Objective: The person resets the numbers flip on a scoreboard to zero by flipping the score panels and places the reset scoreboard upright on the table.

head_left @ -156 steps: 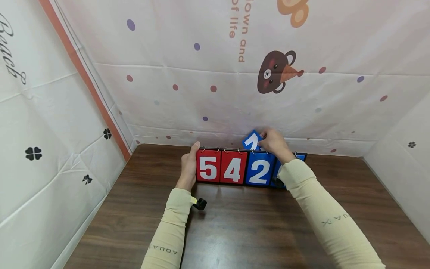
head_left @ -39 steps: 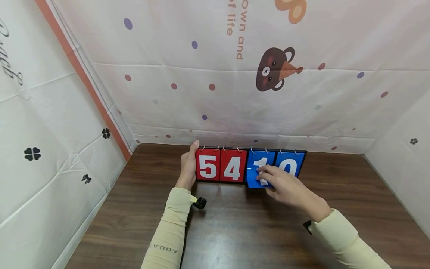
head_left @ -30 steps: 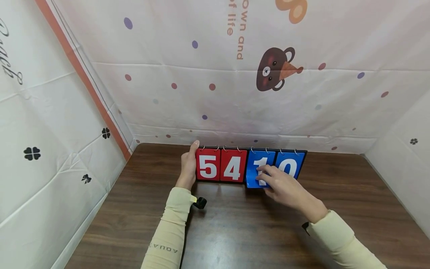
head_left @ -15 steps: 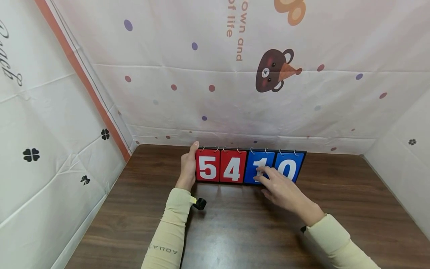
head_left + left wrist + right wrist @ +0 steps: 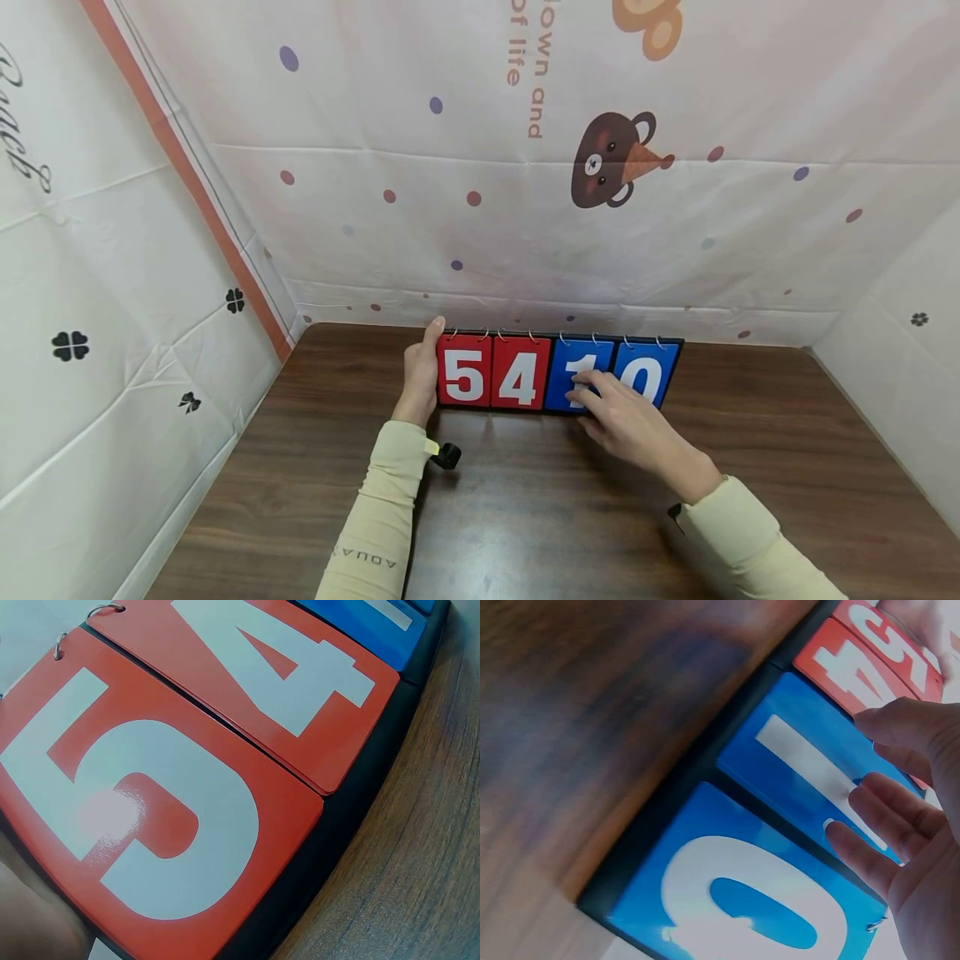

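Note:
A flip scoreboard (image 5: 547,372) stands on the table with red cards 5 and 4 and blue cards 1 and 0, hung from metal rings. My left hand (image 5: 420,375) grips its left end, thumb at the upper corner; the fingers behind the board are hidden. In front of the blue 1 card (image 5: 558,379) is my right hand (image 5: 626,421), partly covering that number and the 0 card (image 5: 651,367). The right wrist view shows this hand's fingers (image 5: 900,817) loosely bent and spread from the thumb, pinching nothing. Whether a fingertip touches the card, I cannot tell.
The brown wooden table (image 5: 517,517) extends around the board. Behind it hangs a pale printed cloth (image 5: 360,233), close to the table's back edge, with more cloth on both sides. A small black wrist camera (image 5: 447,455) sits at the left cuff.
The blue 1 card, pinched above the board earlier with 2 showing below, has come down over the 2. Its curled lower part now lies flat, released by my right hand. My left hand stays put.

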`<state>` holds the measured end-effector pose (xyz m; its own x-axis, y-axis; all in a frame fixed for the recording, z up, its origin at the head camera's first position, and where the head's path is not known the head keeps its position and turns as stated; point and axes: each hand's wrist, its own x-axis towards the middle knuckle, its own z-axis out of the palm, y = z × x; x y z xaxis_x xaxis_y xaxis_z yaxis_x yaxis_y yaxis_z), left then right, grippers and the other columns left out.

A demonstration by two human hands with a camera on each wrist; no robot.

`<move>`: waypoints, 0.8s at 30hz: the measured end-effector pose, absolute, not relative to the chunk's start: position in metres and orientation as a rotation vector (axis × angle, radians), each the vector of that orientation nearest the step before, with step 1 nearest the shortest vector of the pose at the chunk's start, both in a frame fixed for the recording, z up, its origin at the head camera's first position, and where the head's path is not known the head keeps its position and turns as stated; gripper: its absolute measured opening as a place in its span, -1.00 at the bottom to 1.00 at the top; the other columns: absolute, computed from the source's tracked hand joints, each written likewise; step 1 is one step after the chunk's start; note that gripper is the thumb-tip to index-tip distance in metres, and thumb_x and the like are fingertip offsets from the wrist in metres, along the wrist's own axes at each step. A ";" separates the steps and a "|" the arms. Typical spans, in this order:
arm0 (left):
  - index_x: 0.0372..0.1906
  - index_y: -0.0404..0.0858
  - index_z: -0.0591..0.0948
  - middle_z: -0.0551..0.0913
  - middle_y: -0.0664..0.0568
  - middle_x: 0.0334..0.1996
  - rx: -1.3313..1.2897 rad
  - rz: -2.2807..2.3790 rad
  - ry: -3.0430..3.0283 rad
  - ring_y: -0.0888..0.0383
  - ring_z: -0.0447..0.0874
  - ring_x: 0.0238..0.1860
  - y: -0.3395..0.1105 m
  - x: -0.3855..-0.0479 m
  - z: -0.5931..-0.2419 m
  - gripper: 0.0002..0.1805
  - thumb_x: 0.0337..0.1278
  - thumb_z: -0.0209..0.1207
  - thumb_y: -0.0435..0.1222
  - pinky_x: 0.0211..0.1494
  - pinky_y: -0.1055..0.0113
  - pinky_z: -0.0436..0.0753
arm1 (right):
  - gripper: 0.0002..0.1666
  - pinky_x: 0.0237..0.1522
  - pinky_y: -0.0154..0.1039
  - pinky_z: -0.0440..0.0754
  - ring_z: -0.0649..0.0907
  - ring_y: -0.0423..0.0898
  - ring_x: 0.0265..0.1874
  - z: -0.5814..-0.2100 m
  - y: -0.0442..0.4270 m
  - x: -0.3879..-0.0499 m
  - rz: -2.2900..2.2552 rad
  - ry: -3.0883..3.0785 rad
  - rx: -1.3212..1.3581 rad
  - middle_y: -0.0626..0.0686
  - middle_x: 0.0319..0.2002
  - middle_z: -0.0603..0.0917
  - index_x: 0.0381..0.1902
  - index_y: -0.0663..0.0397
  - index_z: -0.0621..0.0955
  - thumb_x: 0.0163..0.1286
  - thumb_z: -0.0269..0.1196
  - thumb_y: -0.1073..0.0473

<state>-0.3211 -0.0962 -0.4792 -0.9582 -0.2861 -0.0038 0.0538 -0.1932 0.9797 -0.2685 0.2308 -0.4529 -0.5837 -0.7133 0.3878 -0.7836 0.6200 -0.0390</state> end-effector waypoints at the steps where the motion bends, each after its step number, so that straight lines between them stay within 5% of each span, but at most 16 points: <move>1: -0.59 -0.13 0.66 0.66 0.04 -0.54 0.272 -2.250 -1.838 0.16 0.60 -0.41 -0.096 -0.321 -0.479 -0.42 0.37 0.20 0.22 -0.28 0.28 0.59 | -0.48 0.11 0.12 0.69 0.67 0.18 0.13 -0.451 0.230 -0.269 0.294 -2.506 1.197 0.25 0.16 0.63 0.11 0.19 0.71 0.18 0.61 0.31; 24: -0.57 -0.14 0.66 0.66 0.05 -0.52 0.273 -2.230 -1.860 0.16 0.59 -0.38 -0.095 -0.320 -0.478 -0.41 0.40 0.17 0.24 -0.24 0.28 0.58 | -0.59 -0.05 0.07 0.75 0.68 0.18 0.05 -0.394 0.212 -0.301 0.399 -2.239 1.214 0.28 0.09 0.66 0.04 0.30 0.68 0.23 0.51 0.43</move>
<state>-0.3196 -0.0954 -0.4778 -0.9574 -0.2888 0.0008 0.0526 -0.1716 0.9838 -0.3014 0.2118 -0.3945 -0.4361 -0.6724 0.5981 -0.8374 0.5465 0.0038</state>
